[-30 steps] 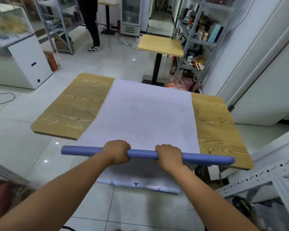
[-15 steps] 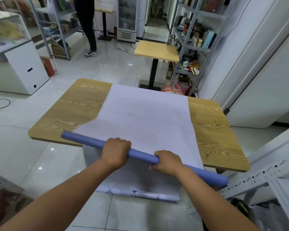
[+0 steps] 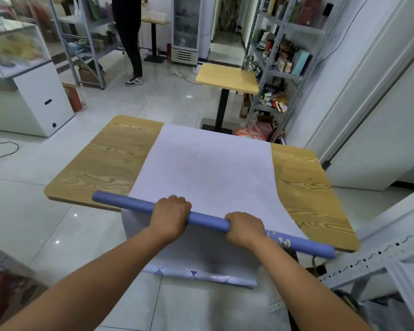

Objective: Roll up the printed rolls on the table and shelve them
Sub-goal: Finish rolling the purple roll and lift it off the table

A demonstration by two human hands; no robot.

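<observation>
Both hands grip one blue roll: the left hand (image 3: 171, 215) is curled over it near its middle, and the right hand (image 3: 245, 229) is wrapped around it a little further along, knuckles up. The blue roll (image 3: 129, 203) lies at a slant along the near edge of the table (image 3: 110, 158). Its left end reaches out over the wood and its right end sticks out past the near right corner. A few yellow markings show on the roll just beyond the right hand. Whether the roll touches the paper below cannot be told.

One wide white printed sheet (image 3: 208, 168) covers the middle of the table from the far edge to the near one, leaving bare wood on both sides. It passes under the roll and hangs down over the near edge toward the tiled floor. Its hanging end (image 3: 201, 274) is curled and carries blue cross and triangle marks.

Three tables are in view in all. Besides the one in use, a smaller yellow-topped table (image 3: 227, 78) stands on a black pedestal beyond it, and a third tabletop (image 3: 154, 20) is further back. One person in dark clothes (image 3: 129, 44) stands beside that far one. A metal shelving rack (image 3: 280, 56) full of goods stands on the right. A glass-topped display cabinet (image 3: 22, 80) is on the left, and a glass-door fridge (image 3: 185, 27) is at the back.
</observation>
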